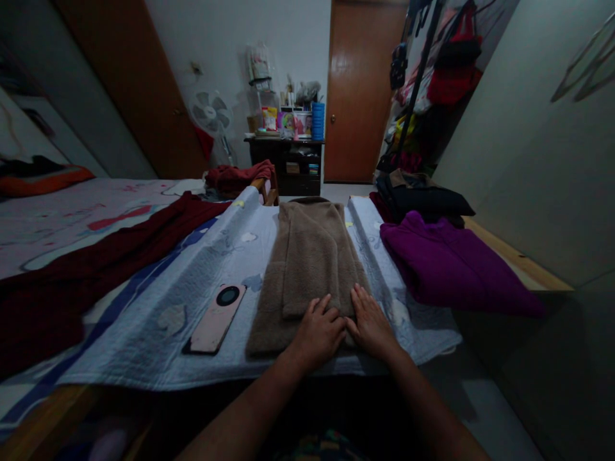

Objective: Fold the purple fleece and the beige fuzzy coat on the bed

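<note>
A brown fleecy garment (312, 256) lies folded lengthwise on a light blue quilted cloth (240, 256), with a narrower layer, perhaps a sleeve, on top. My left hand (318, 330) rests on its near part, fingers slightly bent and apart, at the lower edge of that top layer. Beside it, my right hand (371, 324) lies flat on the garment's near right side, fingers stretched out. The two hands touch or nearly touch at the thumbs. A pink phone (216, 323) lies face down to the left of the garment.
A folded purple garment (451, 256) sits at the right edge, with dark folded clothes (423, 198) behind it. On the left, dark red trousers or cloth (120, 256) stretch across a patterned bed (62, 211). A fan (211, 112) and a loaded black cabinet (259, 153) stand farther back.
</note>
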`<state>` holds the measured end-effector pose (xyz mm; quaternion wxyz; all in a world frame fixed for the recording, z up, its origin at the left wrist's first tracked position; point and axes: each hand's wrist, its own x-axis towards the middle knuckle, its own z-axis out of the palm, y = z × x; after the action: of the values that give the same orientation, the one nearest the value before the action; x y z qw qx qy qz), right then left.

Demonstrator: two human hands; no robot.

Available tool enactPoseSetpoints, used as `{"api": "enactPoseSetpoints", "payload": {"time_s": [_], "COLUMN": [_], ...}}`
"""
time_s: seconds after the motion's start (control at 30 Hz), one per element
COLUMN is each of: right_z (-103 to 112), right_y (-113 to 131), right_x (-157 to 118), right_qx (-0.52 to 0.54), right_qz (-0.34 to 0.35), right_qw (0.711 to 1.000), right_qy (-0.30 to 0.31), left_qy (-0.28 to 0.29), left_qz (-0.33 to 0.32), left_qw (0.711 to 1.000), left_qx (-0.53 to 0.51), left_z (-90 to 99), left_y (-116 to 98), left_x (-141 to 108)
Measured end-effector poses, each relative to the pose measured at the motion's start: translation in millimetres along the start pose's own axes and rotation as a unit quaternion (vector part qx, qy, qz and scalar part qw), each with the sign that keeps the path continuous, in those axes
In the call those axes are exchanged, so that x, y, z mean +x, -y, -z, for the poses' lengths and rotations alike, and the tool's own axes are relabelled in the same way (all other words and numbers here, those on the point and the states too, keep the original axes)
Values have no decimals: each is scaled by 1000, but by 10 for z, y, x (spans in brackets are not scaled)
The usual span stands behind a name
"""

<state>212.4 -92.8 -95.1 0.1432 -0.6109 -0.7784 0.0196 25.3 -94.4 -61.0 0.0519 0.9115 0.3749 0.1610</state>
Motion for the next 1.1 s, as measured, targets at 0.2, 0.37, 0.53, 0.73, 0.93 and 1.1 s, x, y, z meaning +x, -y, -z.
{"api": "enactPoseSetpoints", "payload": {"time_s": [0.2, 0.37, 0.53, 0.73, 0.93, 1.1], "right_z": [-6, -22, -102, -92, 176, 174], "right_y": [-6, -47, -132, -189, -44, 217], "right_x": [-60, -87, -136, -169, 20, 312], "right_qx": [8, 24, 41, 46, 58, 164], "right_qz": [-6, -11, 5, -2, 4, 20], "right_qw": [1000, 1000, 998, 999, 998, 983], "right_qy": [-9, -15, -41, -25, -36, -76], "left_qy": [-15, -21, -26, -47, -40, -166], "left_qz": [2, 10, 10, 23, 44, 228], "left_qw": [1000, 1000, 999, 998, 994, 955], "left_qx": [-1, -5, -19, -27, -89, -95], "left_z": [43, 53, 49, 21, 148, 320], "left_y": [-7, -23, -9, -7, 41, 351], "left_x": [-3, -15, -26, -33, -29, -155]}}
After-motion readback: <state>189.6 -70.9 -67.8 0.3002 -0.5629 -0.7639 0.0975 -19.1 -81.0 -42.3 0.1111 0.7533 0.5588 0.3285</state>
